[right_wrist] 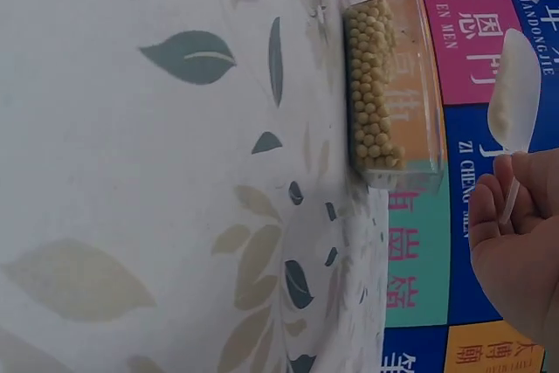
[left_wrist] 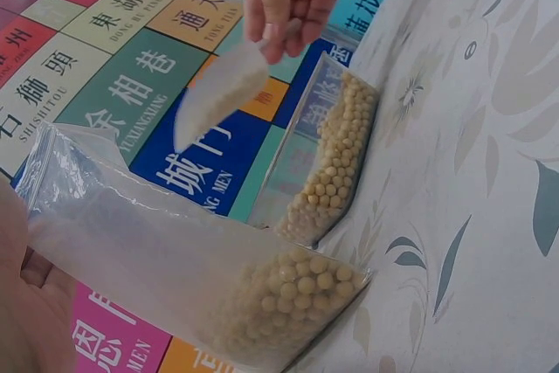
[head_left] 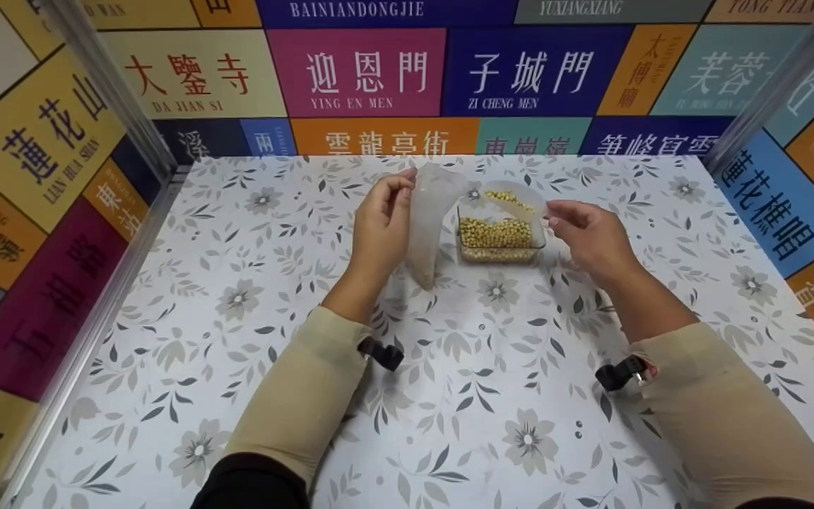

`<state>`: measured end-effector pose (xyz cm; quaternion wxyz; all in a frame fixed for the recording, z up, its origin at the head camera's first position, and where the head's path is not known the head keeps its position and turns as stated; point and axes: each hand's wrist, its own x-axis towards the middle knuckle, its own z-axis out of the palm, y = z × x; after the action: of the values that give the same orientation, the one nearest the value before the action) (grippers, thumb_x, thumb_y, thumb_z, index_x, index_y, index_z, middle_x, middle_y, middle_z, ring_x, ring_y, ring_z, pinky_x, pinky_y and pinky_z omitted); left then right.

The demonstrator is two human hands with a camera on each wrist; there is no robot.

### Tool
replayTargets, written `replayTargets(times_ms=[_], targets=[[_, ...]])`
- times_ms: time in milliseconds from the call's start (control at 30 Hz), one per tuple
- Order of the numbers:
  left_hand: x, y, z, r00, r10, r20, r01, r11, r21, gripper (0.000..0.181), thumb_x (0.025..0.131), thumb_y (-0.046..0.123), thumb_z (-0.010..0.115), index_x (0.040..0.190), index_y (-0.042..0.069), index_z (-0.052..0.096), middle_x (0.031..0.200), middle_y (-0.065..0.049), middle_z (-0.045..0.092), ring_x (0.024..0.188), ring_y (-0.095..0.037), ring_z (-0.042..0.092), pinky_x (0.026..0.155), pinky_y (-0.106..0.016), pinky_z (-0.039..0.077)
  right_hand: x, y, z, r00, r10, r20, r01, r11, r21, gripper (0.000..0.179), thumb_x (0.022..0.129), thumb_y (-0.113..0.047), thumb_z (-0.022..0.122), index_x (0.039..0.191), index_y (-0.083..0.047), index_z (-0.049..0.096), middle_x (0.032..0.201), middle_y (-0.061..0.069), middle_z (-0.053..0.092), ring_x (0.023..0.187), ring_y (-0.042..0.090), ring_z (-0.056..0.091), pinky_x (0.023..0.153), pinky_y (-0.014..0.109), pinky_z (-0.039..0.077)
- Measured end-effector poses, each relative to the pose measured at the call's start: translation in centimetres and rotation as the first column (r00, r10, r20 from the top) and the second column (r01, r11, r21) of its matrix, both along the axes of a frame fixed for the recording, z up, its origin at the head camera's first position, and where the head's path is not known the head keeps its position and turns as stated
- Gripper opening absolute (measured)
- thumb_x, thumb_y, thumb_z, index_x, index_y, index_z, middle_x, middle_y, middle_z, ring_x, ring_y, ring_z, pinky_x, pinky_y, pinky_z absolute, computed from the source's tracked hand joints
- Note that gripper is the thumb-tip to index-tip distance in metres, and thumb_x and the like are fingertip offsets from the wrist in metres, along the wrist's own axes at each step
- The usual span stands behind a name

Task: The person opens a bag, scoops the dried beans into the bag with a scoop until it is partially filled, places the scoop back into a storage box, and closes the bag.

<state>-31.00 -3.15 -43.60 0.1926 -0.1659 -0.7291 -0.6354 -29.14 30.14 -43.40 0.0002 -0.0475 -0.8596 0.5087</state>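
My left hand grips the top of a translucent plastic zip bag, which stands upright on the table. Yellow soybeans lie in the bag's bottom, as the left wrist view shows. To the right of the bag sits a clear rectangular container partly filled with soybeans. My right hand pinches the handle of a translucent white scoop. The scoop is held above the container and carries soybeans; its bowl points left toward the bag's mouth.
A white cloth with grey flowers and leaves covers the table. Behind it and along both sides rise panels of coloured blocks with lettering. Metal posts stand at the corners.
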Motion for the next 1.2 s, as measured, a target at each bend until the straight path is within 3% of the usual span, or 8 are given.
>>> replayTargets(times_ms=[200, 433, 600, 833, 1000, 1200], targets=[[-0.1, 0.0, 0.0, 1.0, -0.006, -0.002, 0.006, 1.0, 0.024, 0.017, 0.113, 0.011, 0.052, 0.118, 0.001, 0.065, 0.145, -0.01, 0.069, 0.142, -0.014, 0.061, 0.12, -0.021, 0.05, -0.1, -0.7, 1.9, 0.999, -0.003, -0.046, 0.003, 1.0, -0.004, 0.043, 0.111, -0.033, 0.059, 0.151, -0.018, 0.062, 0.145, 0.007, 0.065, 0.122, 0.012, 0.062, 0.1, 0.017, 0.054], [-0.2, 0.0, 0.0, 1.0, 0.0, -0.011, 0.0, 1.0, 0.031, 0.018, 0.112, 0.01, 0.052, 0.119, -0.001, 0.065, 0.144, -0.008, 0.069, 0.141, -0.013, 0.061, 0.119, -0.021, 0.05, -0.1, -2.2, 5.5, 0.996, -0.036, -0.079, 0.033, 0.999, -0.036, 0.039, 0.111, -0.033, 0.059, 0.148, -0.022, 0.064, 0.141, 0.002, 0.067, 0.12, 0.014, 0.062, 0.097, 0.019, 0.055], [-0.2, 0.0, 0.0, 1.0, 0.008, -0.016, -0.007, 0.999, 0.035, 0.016, 0.112, 0.009, 0.053, 0.117, 0.001, 0.066, 0.143, -0.009, 0.07, 0.142, -0.015, 0.061, 0.12, -0.021, 0.049, 0.4, -3.6, 8.6, 0.988, 0.059, -0.145, -0.047, 0.995, 0.086, 0.037, 0.111, -0.033, 0.058, 0.146, -0.02, 0.066, 0.146, 0.004, 0.066, 0.128, 0.015, 0.061, 0.105, 0.025, 0.054], [0.0, 0.0, 0.1, 1.0, 0.007, -0.003, -0.007, 1.0, 0.023, 0.019, 0.112, 0.01, 0.053, 0.119, -0.002, 0.065, 0.145, -0.008, 0.069, 0.142, -0.013, 0.06, 0.12, -0.02, 0.048, 0.4, -5.5, 12.1, 0.965, 0.215, -0.148, -0.146, 0.915, 0.376, 0.038, 0.113, -0.032, 0.052, 0.147, -0.019, 0.065, 0.15, 0.007, 0.059, 0.127, 0.026, 0.059, 0.105, 0.045, 0.053], [0.0, 0.1, 0.1, 1.0, 0.006, 0.003, -0.006, 1.0, 0.016, 0.02, 0.112, 0.01, 0.052, 0.12, -0.003, 0.065, 0.146, -0.007, 0.069, 0.144, -0.013, 0.059, 0.121, -0.02, 0.048, 0.0, -6.4, 13.4, 0.95, 0.277, -0.146, -0.182, 0.869, 0.46, 0.037, 0.112, -0.021, 0.053, 0.146, -0.013, 0.065, 0.152, 0.009, 0.059, 0.132, 0.031, 0.061, 0.112, 0.05, 0.054], [0.0, 0.1, 0.0, 1.0, -0.001, 0.005, 0.0, 1.0, 0.024, 0.019, 0.113, 0.012, 0.052, 0.119, 0.0, 0.065, 0.146, -0.006, 0.069, 0.144, -0.013, 0.059, 0.122, -0.021, 0.047, -0.3, -6.8, 13.9, 0.941, 0.309, -0.141, -0.188, 0.821, 0.539, 0.038, 0.111, -0.017, 0.05, 0.145, -0.014, 0.067, 0.149, 0.009, 0.062, 0.134, 0.034, 0.06, 0.114, 0.052, 0.054]])
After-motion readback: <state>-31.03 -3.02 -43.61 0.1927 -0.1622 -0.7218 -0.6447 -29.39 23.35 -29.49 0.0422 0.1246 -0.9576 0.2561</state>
